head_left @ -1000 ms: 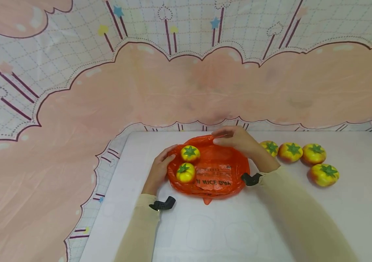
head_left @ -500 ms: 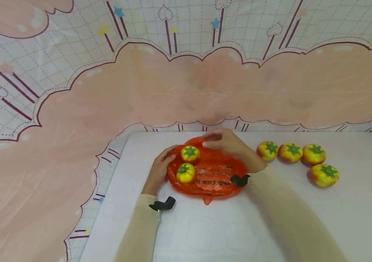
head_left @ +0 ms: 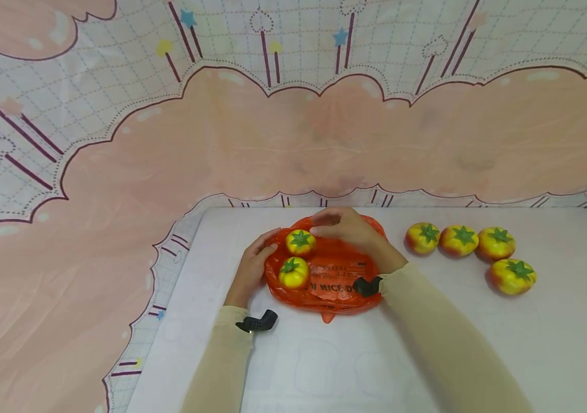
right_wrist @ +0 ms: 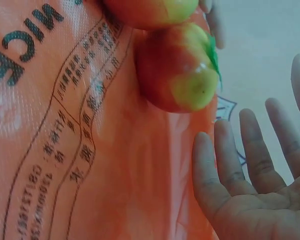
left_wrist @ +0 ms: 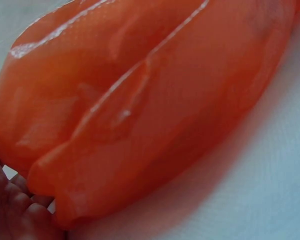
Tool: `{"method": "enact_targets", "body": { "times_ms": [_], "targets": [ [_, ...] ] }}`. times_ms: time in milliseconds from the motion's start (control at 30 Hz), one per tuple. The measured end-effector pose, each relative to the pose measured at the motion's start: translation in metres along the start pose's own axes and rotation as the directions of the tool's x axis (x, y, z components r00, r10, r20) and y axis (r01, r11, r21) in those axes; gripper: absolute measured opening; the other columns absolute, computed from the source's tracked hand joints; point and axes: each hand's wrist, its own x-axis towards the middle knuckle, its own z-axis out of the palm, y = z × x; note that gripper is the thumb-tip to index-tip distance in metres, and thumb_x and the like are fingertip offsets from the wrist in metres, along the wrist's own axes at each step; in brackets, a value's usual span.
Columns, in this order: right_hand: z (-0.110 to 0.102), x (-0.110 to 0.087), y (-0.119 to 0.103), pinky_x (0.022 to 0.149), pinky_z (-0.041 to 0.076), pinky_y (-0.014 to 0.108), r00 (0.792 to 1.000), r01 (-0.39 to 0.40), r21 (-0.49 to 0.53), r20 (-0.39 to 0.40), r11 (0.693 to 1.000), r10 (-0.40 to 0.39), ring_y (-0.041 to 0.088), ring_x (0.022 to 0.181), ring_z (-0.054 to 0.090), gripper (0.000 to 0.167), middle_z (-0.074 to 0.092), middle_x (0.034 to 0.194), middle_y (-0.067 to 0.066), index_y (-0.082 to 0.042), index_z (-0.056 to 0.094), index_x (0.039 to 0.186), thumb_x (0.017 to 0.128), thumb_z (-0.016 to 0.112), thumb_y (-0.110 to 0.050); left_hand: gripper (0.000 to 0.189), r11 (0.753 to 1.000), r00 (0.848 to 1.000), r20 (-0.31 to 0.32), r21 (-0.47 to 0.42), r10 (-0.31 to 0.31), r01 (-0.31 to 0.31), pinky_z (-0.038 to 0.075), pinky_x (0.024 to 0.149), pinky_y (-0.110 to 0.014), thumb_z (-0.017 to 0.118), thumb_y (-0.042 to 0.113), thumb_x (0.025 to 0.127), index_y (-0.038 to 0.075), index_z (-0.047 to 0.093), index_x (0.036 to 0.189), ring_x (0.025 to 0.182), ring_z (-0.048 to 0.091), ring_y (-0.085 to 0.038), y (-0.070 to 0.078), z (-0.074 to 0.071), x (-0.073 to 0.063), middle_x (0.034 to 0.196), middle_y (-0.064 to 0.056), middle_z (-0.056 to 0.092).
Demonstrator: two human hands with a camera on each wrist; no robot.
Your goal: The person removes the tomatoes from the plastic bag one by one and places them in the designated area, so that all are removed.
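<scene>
A red plastic bag (head_left: 331,272) lies spread on the white table with its mouth up and black print showing inside. Two yellow-and-red tomatoes (head_left: 294,272) with green star-shaped tops sit in its left part. At the left rim, my left hand (head_left: 252,267) holds the bag's edge between thumb and fingers; the left wrist view has these fingers (left_wrist: 27,207) at the bag's lower corner. My right hand (head_left: 347,226) hovers above the bag's far side, just right of the back tomato (head_left: 300,242). Its fingers are spread and fairly straight in the right wrist view, holding nothing.
Several more tomatoes (head_left: 458,240) rest in a cluster on the table, right of the bag. A patterned cloth backdrop (head_left: 293,143) rises behind the table's far edge. Black wrist cameras (head_left: 257,321) are strapped to both wrists.
My right hand has moved left across the bag toward the back tomato, uncovering the leftmost tomato of the right-hand cluster. My left hand and the two tomatoes in the bag have stayed put.
</scene>
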Motion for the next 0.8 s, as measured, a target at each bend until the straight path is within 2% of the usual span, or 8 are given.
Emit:
{"method": "enact_targets", "body": {
  "times_ms": [267,800],
  "targets": [
    [0.006,0.002,0.001,0.106,0.054,0.042,0.999,-0.051,0.024,0.003,0.998,0.05,0.024,0.121,0.062,0.039,0.067,0.129,-0.001,-0.021,0.071,0.125,0.09,0.078,-0.036,0.038,1.0,1.0,-0.013,0.02,-0.008,0.008,0.044,0.116,-0.041,0.052,0.026,0.105,0.035,0.059,0.141,0.146,0.044,-0.019,0.002,0.001,-0.002,0.152,0.009,0.051],
    [0.02,0.006,0.006,0.106,0.054,0.041,0.999,-0.035,0.022,0.014,0.999,0.034,0.023,0.121,0.061,0.041,0.068,0.129,0.0,-0.02,0.072,0.123,0.087,0.081,-0.036,0.038,1.0,1.0,-0.011,-0.001,0.0,0.0,0.043,0.116,-0.039,0.052,0.023,0.105,0.032,0.06,0.141,0.145,0.045,-0.019,0.002,0.002,-0.003,0.152,0.007,0.052]
  ]
}}
